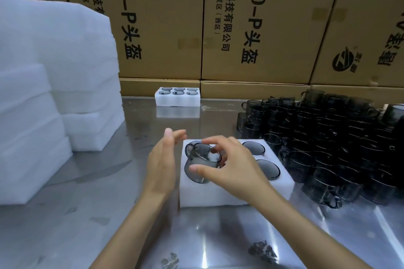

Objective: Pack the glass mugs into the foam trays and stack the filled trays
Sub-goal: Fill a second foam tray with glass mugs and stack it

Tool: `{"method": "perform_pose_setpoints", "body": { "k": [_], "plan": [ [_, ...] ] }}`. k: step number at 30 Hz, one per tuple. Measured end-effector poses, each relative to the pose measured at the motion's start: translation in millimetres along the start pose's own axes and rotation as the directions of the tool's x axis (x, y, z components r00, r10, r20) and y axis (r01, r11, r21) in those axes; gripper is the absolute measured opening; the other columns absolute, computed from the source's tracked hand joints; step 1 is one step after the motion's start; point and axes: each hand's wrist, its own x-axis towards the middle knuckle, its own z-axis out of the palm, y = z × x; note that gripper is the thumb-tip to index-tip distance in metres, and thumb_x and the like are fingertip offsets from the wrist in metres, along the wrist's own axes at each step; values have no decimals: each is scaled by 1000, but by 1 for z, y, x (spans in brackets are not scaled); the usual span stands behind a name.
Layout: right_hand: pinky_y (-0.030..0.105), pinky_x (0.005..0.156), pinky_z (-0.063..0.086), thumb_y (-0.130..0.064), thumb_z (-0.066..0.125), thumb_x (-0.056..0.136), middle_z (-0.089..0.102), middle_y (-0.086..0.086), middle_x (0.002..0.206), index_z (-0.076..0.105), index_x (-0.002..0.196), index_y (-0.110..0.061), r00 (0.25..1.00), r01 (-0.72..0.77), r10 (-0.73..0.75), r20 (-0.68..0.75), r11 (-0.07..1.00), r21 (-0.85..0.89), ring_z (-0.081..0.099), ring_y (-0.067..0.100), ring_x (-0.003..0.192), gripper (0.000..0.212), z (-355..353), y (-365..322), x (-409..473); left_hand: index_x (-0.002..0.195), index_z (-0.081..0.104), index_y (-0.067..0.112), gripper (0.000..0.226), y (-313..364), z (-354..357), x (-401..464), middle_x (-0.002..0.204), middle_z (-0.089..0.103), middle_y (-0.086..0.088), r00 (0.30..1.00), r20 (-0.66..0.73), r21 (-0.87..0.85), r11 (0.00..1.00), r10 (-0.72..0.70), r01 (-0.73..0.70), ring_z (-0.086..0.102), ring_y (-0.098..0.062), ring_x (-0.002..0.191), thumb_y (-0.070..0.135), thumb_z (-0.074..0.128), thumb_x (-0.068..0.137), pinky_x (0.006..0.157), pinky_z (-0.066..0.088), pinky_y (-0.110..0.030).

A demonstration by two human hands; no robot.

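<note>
A white foam tray [218,194] lies on the steel table in front of me. My right hand [231,166] grips a smoky grey glass mug [200,162], tilted over the tray's near-left holes. My left hand [162,164] stands open, fingers straight, beside the tray's left edge, holding nothing. Two mugs sit in the tray's right-hand holes, one at the back [253,147] and one nearer [267,168]. A large heap of loose dark glass mugs [328,144] covers the table to the right. A filled foam tray [177,96] stands at the back by the boxes.
Tall stacks of white foam trays [54,76] fill the left side of the table. Brown cardboard boxes [251,24] form a wall behind. Bare steel table [98,214] stretches in front and to the left.
</note>
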Motion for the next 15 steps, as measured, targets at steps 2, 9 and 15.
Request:
{"method": "perform_pose_setpoints", "body": {
  "k": [2, 9, 15],
  "plan": [
    [20, 75, 45, -63, 71, 60, 44, -22, 95, 53, 108, -45, 1000, 29, -30, -8, 996, -89, 52, -5, 86, 54, 5, 1, 0, 100, 68, 29, 54, 1, 1, -3, 106, 67, 12, 998, -1, 36, 998, 59, -59, 58, 2, 104, 58, 24, 87, 95, 41, -18],
    [23, 73, 44, -62, 71, 65, 39, -21, 91, 53, 112, -41, 995, 93, -96, -8, 981, -172, 48, -2, 82, 54, 11, 0, 6, 96, 68, 20, 52, 2, 2, -9, 94, 67, 13, 967, 82, 83, 965, 241, -247, 60, 1, 94, 51, 27, 89, 76, 40, -6],
    [24, 71, 41, -63, 71, 65, 40, -19, 93, 50, 117, -46, 994, 102, -90, 58, 954, -282, 50, 4, 92, 58, 15, 2, 5, 95, 68, 23, 47, 0, 3, -11, 95, 67, 9, 960, 144, 138, 956, 239, -258, 60, -3, 93, 45, 27, 93, 75, 40, -7]
  ]
}}
